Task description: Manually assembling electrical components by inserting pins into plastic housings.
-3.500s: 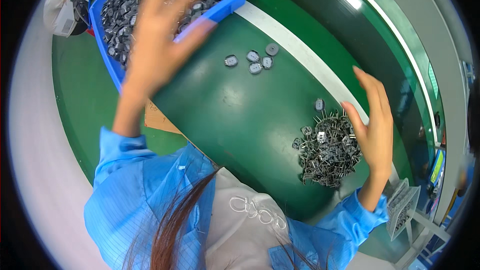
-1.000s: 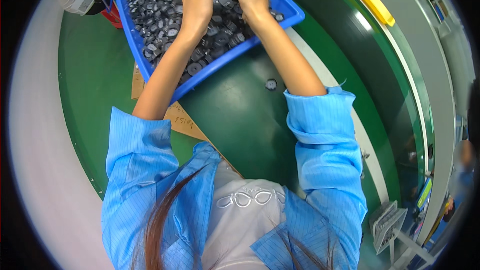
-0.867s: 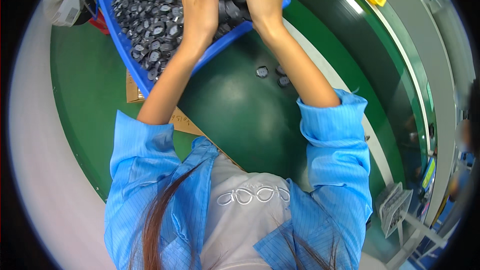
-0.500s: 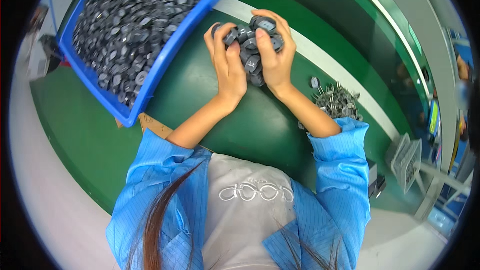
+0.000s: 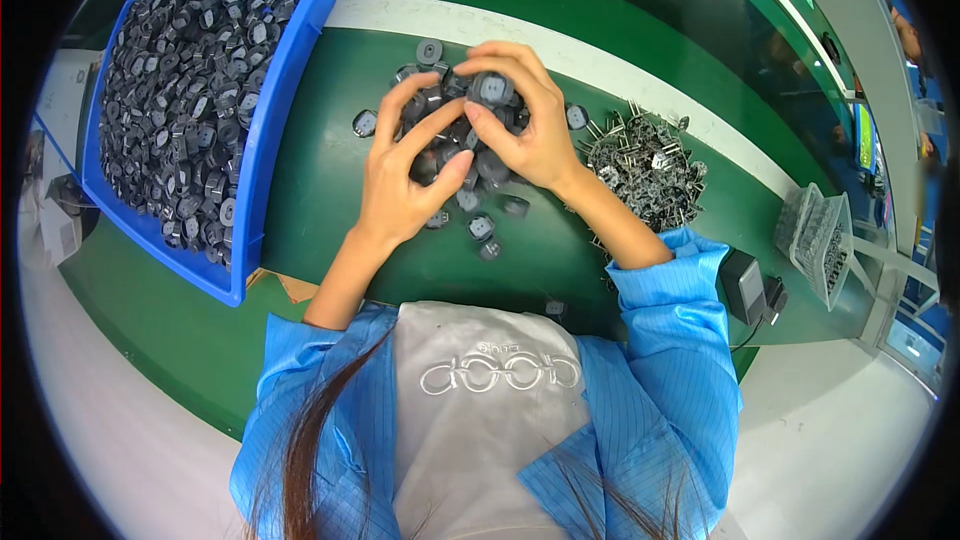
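Observation:
Small dark grey plastic parts [image 5: 481,228], rounded and with pale faces, lie in a loose heap on the green work surface [image 5: 330,175]. My left hand [image 5: 395,185] is over the heap's left side, fingers spread and curved, gripping nothing. On the other side my right hand [image 5: 530,130] curls its fingers and thumb round one dark grey plastic part [image 5: 491,89]. Several parts between the hands are blurred, and the fingers hide some of the heap. One part [image 5: 364,123] lies apart, left of my left hand.
A blue bin [image 5: 255,140] full of similar parts stands at the left. Right of my right hand is a pile of metal-pinned pieces [image 5: 650,170]. A black power adapter [image 5: 742,285] and a clear plastic basket [image 5: 815,245] are farther right. A white strip [image 5: 400,15] runs along the back.
Both hands were cupped together round a handful of parts. They have moved apart, and most parts now lie spread on the surface. The view has shifted, with the bin appearing farther left.

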`<act>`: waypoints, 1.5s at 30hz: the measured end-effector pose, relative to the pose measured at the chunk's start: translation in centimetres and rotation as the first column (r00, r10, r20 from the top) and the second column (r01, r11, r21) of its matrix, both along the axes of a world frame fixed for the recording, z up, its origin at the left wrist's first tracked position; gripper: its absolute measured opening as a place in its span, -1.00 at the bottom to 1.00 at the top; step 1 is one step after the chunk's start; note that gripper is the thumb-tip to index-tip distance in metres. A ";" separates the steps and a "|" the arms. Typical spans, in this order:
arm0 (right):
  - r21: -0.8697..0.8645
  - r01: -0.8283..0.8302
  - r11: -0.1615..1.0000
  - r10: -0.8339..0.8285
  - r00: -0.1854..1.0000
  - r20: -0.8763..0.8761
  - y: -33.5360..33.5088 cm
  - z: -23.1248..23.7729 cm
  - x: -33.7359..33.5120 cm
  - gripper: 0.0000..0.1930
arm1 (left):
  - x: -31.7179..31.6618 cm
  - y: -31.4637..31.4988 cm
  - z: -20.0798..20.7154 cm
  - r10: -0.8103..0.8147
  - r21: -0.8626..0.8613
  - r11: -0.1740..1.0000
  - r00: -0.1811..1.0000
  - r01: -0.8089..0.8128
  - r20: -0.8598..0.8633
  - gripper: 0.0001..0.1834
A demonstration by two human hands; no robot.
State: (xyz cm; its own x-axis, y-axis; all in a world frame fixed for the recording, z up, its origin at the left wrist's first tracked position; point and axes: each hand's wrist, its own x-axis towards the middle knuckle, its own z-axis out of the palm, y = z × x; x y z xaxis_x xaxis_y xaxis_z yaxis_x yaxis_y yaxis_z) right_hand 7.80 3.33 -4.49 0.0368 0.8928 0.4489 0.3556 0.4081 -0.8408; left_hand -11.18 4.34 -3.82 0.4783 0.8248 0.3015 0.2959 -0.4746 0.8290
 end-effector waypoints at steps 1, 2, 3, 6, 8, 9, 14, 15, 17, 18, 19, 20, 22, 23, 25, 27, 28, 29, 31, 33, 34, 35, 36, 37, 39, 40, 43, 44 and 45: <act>-0.067 -0.065 0.996 0.061 0.997 -0.051 -0.1 0.1 0.0 -0.66 | -0.4 0.2 0.4 -0.017 0.023 1.000 0.999 0.018 -0.036 -0.61; -0.069 -0.073 0.995 0.069 0.996 -0.053 -0.3 0.4 0.2 -0.66 | -0.7 0.3 0.7 -0.009 0.021 1.000 0.999 0.010 -0.038 -0.61; -0.106 -0.109 0.988 0.113 0.993 0.034 -0.7 1.1 0.4 -0.67 | -1.0 0.3 0.9 -0.028 -0.031 0.999 0.999 0.026 -0.039 -0.63; -0.177 -0.180 0.968 0.215 0.956 0.202 -1.1 1.6 1.6 -0.64 | -1.8 0.9 1.4 -0.045 -0.015 0.999 0.994 0.044 -0.101 -0.64; -0.264 -0.160 0.951 0.230 0.938 0.260 -1.7 3.1 1.8 -0.61 | -2.4 1.4 1.6 -0.130 0.193 0.965 0.965 0.176 -0.226 -0.62; -0.198 -0.165 0.966 0.236 0.876 0.421 -2.2 3.8 2.1 -0.54 | -2.6 1.4 1.8 -0.147 0.214 0.956 0.958 0.201 -0.247 -0.57; 0.057 -0.637 0.769 0.193 0.316 0.929 -11.1 4.1 3.2 -0.45 | -5.5 -0.1 2.7 -0.047 0.584 0.762 0.924 0.279 -0.380 -0.58; -0.083 -0.600 0.796 0.336 0.322 0.885 -13.2 3.4 3.7 -0.43 | -6.2 -0.8 3.3 -0.017 0.595 0.744 0.899 0.304 -0.437 -0.61; -0.247 -0.537 0.806 0.457 0.300 0.837 -16.2 1.4 3.4 -0.41 | -8.3 -0.5 4.5 0.094 0.635 0.720 0.868 0.278 -0.487 -0.62; -0.266 -0.509 0.819 0.444 0.267 0.855 -16.9 0.6 3.0 -0.39 | -9.6 0.4 5.3 0.171 0.667 0.709 0.862 0.229 -0.477 -0.61; -0.413 -0.540 0.734 0.575 0.171 0.800 -17.1 0.1 2.6 -0.39 | -10.5 1.4 7.0 0.298 0.668 0.738 0.843 0.095 -0.448 -0.60; -0.443 -0.533 0.721 0.653 0.311 0.690 -17.2 -0.7 1.8 -0.40 | -11.8 2.2 8.5 0.426 0.665 0.745 0.801 -0.048 -0.420 -0.60; -0.299 -0.512 0.806 0.482 0.273 0.833 -16.3 -0.9 0.8 -0.39 | -15.4 4.4 9.4 0.615 0.543 0.753 0.692 -0.373 -0.378 -0.56; -0.256 -0.488 0.835 0.402 0.223 0.888 -15.4 -0.7 0.8 -0.40 | -17.8 5.3 9.1 0.668 0.482 0.739 0.603 -0.471 -0.436 -0.55; -0.122 -0.477 0.871 0.317 0.355 0.880 -12.5 -0.4 0.7 -0.41 | -24.7 6.0 7.9 0.668 0.331 0.705 0.429 -0.627 -0.608 -0.45; -0.060 -0.505 0.861 0.356 0.516 0.779 -8.7 1.8 0.9 -0.47 | -25.7 5.5 8.2 0.620 0.416 0.707 0.218 -0.571 -0.754 -0.40; -0.047 -0.511 0.858 0.382 0.574 0.724 -6.8 3.3 0.7 -0.49 | -26.4 4.9 8.3 0.535 0.473 0.731 -0.016 -0.492 -0.845 -0.34; -0.004 -0.503 0.864 0.353 0.602 0.716 -4.3 4.5 0.0 -0.49 | -27.7 4.6 8.1 0.512 0.381 0.671 0.026 -0.636 -0.858 -0.05; 0.064 -0.457 0.887 0.314 0.699 0.642 1.2 6.5 -2.5 -0.50 | -27.3 3.2 8.3 0.443 0.192 0.687 0.194 -0.701 -0.875 0.13; 0.030 -0.416 0.909 0.346 0.792 0.504 6.6 8.4 -6.8 -0.49 | -25.8 2.7 8.7 0.300 -0.047 0.746 0.399 -0.664 -0.867 0.54; -0.030 -0.415 0.909 0.387 0.817 0.427 9.1 9.2 -8.9 -0.47 | -25.2 2.9 8.5 0.298 -0.060 0.774 0.446 -0.630 -0.844 0.62; -0.073 -0.402 0.913 0.396 0.824 0.405 11.7 9.1 -10.8 -0.44 | -26.2 3.5 7.3 0.285 -0.072 0.786 0.463 -0.614 -0.839 0.64; -0.117 -0.393 0.912 0.407 0.831 0.380 14.5 8.7 -12.9 -0.40 | -27.3 4.2 6.1 0.271 -0.084 0.796 0.476 -0.600 -0.837 0.66; -0.023 -0.263 0.965 0.255 0.903 0.346 17.8 6.3 -15.5 -0.54 | -27.1 5.2 5.8 0.282 -0.115 0.790 0.523 -0.603 -0.805 0.66; -0.183 -0.168 0.969 0.229 0.891 0.391 21.3 4.6 -18.7 -0.44 | -27.3 5.9 4.6 0.321 -0.149 0.758 0.562 -0.635 -0.763 0.67; -0.413 -0.160 0.897 0.357 0.813 0.460 22.3 5.2 -19.4 -0.23 | -27.4 6.0 4.0 0.371 -0.164 0.720 0.574 -0.674 -0.730 0.65; -0.625 -0.037 0.780 0.414 0.779 0.471 23.1 3.2 -21.9 -0.13 | -27.9 6.6 3.5 0.451 -0.211 0.717 0.673 -0.665 -0.587 0.50; -0.655 0.020 0.756 0.427 0.742 0.516 23.0 2.5 -23.2 -0.15 | -27.6 6.5 3.2 0.496 -0.252 0.671 0.675 -0.697 -0.546 0.48; -0.597 0.042 0.801 0.409 0.690 0.597 22.7 2.0 -23.9 -0.09 | -27.0 6.7 2.8 0.514 -0.278 0.648 0.677 -0.709 -0.527 0.47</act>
